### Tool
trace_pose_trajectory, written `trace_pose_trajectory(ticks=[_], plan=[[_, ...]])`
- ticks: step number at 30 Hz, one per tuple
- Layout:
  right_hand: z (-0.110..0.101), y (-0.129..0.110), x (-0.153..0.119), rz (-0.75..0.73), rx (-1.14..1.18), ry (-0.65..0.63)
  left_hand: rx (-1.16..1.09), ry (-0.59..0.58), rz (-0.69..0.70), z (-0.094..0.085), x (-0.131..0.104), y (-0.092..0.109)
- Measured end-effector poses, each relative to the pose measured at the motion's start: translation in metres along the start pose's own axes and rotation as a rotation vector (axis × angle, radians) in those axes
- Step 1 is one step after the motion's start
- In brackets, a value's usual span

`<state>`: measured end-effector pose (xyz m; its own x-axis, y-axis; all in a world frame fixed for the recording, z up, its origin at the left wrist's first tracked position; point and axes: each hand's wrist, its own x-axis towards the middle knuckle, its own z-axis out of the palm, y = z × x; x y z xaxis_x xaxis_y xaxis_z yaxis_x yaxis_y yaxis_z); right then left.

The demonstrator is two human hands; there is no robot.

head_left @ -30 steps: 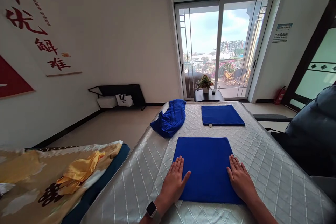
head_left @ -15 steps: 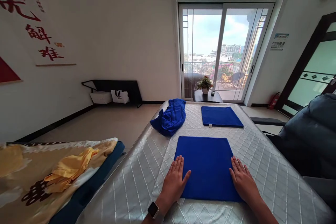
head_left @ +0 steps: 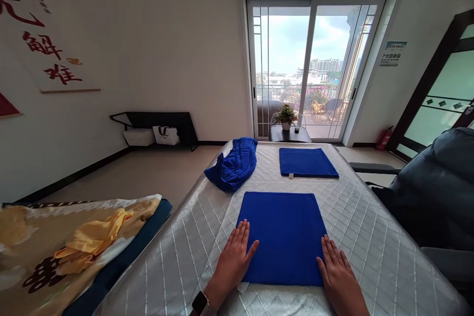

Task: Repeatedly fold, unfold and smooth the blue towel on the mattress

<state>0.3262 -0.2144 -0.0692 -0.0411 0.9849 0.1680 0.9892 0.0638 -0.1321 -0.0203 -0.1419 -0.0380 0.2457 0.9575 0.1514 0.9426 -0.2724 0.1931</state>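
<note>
A flat blue square cloth (head_left: 283,239) lies on the silver quilted table cover (head_left: 370,237) in front of me. My left hand (head_left: 234,255), with a watch on the wrist, rests flat on its left edge, thumb spread onto the cloth. My right hand (head_left: 338,269) lies flat along the right edge near the lower corner, its thumb apart from the fingers. Neither hand grips anything. Farther back on the right is a second flat blue cloth (head_left: 308,162) with a small white tag. A crumpled blue cloth (head_left: 235,165) sits at the back left.
At the left, a yellow cloth (head_left: 96,237) lies on a patterned bedcover (head_left: 22,276). A dark padded chair (head_left: 437,192) stands at the right. Beyond the far edge, a potted plant (head_left: 286,116) sits on a small dark table near the glass doors.
My right hand has slid a little toward me along the cloth's right edge. My left hand remains at the left edge. The whole view has shifted slightly.
</note>
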Motion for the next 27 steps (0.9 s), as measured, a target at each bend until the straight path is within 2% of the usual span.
trace_pose_trajectory(ticks=[2,4,10,13,16,23,27], plan=[[-0.001,-0.001,0.001,-0.004,0.023,-0.004,0.011,0.016,-0.007,-0.002,0.001,0.010],[-0.002,-0.001,0.001,-0.005,0.042,-0.003,0.013,0.042,0.040,-0.001,0.002,0.033],[0.002,0.001,0.001,-0.026,0.043,-0.040,-0.115,0.004,0.432,0.017,0.002,0.153],[0.007,0.003,0.001,-0.021,0.021,-0.070,-0.186,-0.015,0.532,0.027,0.002,0.189],[0.011,0.005,0.002,-0.028,0.010,-0.084,-0.207,-0.017,0.522,0.033,0.002,0.193],[0.019,0.006,0.003,-0.019,0.030,-0.025,-0.173,-0.008,0.497,0.041,-0.003,0.178],[0.018,0.007,0.004,-0.017,0.020,-0.045,-0.127,0.033,0.489,0.045,-0.008,0.166]])
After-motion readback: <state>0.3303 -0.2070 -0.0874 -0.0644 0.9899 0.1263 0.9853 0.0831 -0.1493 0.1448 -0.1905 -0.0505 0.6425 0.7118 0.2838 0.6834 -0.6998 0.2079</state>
